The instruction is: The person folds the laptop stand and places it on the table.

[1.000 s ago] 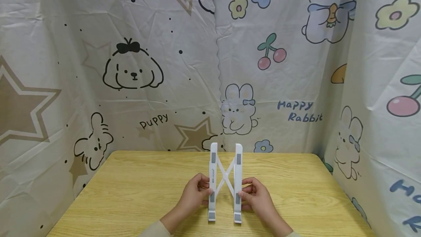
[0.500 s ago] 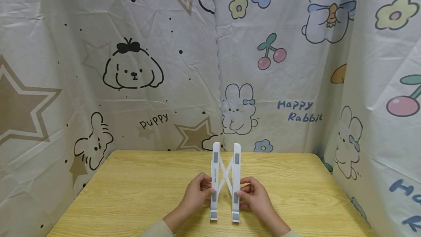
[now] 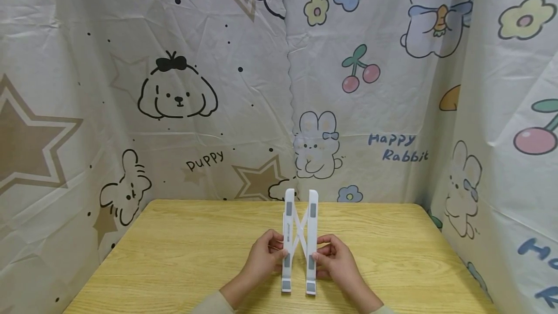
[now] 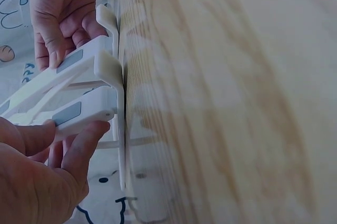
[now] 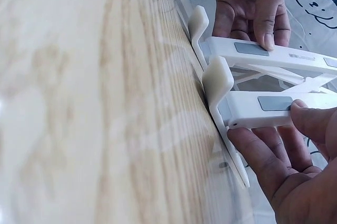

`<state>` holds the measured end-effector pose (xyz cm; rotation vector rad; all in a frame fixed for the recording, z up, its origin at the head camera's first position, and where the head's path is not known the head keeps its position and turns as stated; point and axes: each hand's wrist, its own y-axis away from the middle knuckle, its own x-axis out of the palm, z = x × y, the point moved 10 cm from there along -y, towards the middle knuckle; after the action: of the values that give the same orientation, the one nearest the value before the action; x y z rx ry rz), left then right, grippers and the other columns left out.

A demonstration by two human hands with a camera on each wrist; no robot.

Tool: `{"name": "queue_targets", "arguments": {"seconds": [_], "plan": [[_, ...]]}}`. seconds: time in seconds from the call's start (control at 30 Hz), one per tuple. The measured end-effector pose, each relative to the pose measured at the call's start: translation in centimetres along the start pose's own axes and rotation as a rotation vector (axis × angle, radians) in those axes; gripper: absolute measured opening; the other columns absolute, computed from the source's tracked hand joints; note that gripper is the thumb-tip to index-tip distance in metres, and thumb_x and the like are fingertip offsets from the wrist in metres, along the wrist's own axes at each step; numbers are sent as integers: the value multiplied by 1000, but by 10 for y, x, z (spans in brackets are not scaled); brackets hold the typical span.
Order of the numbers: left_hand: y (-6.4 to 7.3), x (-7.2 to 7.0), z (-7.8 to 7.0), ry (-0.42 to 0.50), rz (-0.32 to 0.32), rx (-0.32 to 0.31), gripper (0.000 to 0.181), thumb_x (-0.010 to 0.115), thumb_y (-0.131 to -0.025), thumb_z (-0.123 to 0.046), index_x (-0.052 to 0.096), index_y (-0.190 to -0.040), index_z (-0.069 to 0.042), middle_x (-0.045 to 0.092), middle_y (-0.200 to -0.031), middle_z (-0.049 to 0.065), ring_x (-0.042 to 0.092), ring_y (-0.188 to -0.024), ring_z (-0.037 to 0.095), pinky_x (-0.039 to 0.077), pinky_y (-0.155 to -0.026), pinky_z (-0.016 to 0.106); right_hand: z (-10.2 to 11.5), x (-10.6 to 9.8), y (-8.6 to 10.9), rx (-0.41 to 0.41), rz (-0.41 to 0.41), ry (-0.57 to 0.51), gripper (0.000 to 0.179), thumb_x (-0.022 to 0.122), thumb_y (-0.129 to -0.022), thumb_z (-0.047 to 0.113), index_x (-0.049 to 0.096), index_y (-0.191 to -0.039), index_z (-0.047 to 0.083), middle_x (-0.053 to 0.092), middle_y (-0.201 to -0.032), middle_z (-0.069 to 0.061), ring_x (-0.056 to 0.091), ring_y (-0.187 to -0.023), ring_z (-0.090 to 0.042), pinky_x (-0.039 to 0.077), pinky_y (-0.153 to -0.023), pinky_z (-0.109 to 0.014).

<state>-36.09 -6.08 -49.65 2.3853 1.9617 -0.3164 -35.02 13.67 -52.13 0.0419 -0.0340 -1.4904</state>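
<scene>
Though the white stand (image 3: pixel 312 236) at the frame's lower centre partly hides my fingers (image 5: pixel 258 153), my left hand (image 3: pixel 263 258) and right hand (image 3: pixel 342 260) each pinch one smooth, straight bar (image 3: pixel 288 224). The printed label (image 3: pixel 288 232) is too small to read; the bottom edge crops my sleeves (image 3: pixel 214 304). Thin struts (image 5: pixel 310 84) cross between grey-patched bars. The table (image 3: pixel 196 246) is wood-grained; creased cloth (image 3: pixel 261 62) hangs behind.

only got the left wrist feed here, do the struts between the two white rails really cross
Observer: Yes, the head view shows the struts crossing in an X between the left rail and the right rail.
Operator: any print on the left rail
Observer: Yes, the right wrist view shows small print on it, too small to read.
Operator: sleeve on the left arm
Observer: Yes, the head view shows a light beige sleeve behind the left hand.
</scene>
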Motion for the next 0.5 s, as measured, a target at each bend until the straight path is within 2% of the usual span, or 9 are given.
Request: {"name": "queue_targets", "arguments": {"seconds": [0.13, 0.37, 0.5], "plan": [[0, 2, 0, 9, -1, 4, 23, 70, -92, 4, 60, -112, 0, 56, -101, 16, 57, -81, 19, 64, -61, 45, 0, 1, -1, 1, 5, 1, 39, 71, -93, -2, 53, -127, -1, 61, -93, -12, 70, -74, -24, 64, -66, -48], [1, 5, -1, 5, -22, 3, 24, 70, -91, 6, 60, -112, 2, 57, -100, 17, 56, -80, 18, 63, -62, 51, -2, 2, -2, -7, -2, -17, 38, 71, -92, -4, 54, -127, -1, 60, -92, -12, 70, -75, -24, 64, -66, -50], [0, 5, -1, -1, -19, -8, 23, 70, -91, 5, 61, -111, -1, 57, -99, 14, 57, -81, 19, 63, -61, 46, -1, 4, -2, -14, 1, -23, 38, 71, -92, -4, 54, -126, -1, 60, -91, -11, 69, -75, -24, 64, -65, -51]]}}
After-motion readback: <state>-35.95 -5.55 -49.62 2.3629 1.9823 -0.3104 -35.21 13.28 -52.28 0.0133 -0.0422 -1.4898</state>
